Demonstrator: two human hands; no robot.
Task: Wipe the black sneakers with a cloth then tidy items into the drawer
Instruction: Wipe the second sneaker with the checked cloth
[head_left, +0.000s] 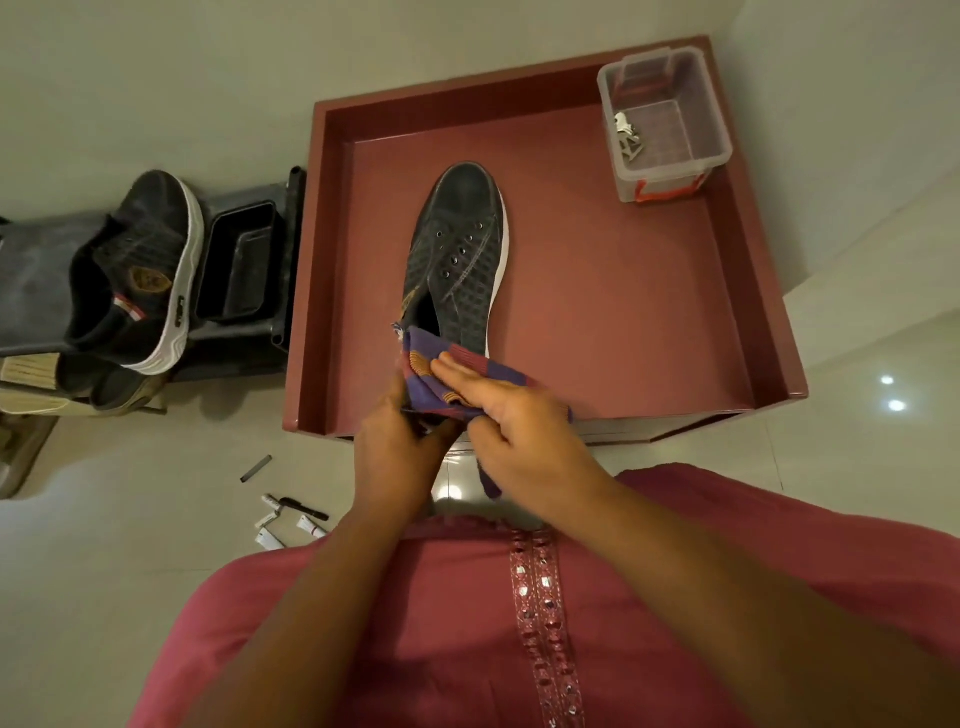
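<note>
step: wiping shoe (457, 260) heel | left hand (397, 441) grips heel, steadying | right hand (511, 415) flat, pressing cloth (441, 374) | advice: firm strokes toward toe, refold cloth when dirty

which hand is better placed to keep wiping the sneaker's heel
Right: the right hand lies flat on the cloth at the sneaker heel; the left hand grips the heel.

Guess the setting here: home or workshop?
Most likely a home, on the floor by a shoe storage spot. Glossy pale floor tiles, a pulled-out maroon drawer holding a black sneaker, and a second sneaker on a dark rack alongside suggest it.
</note>
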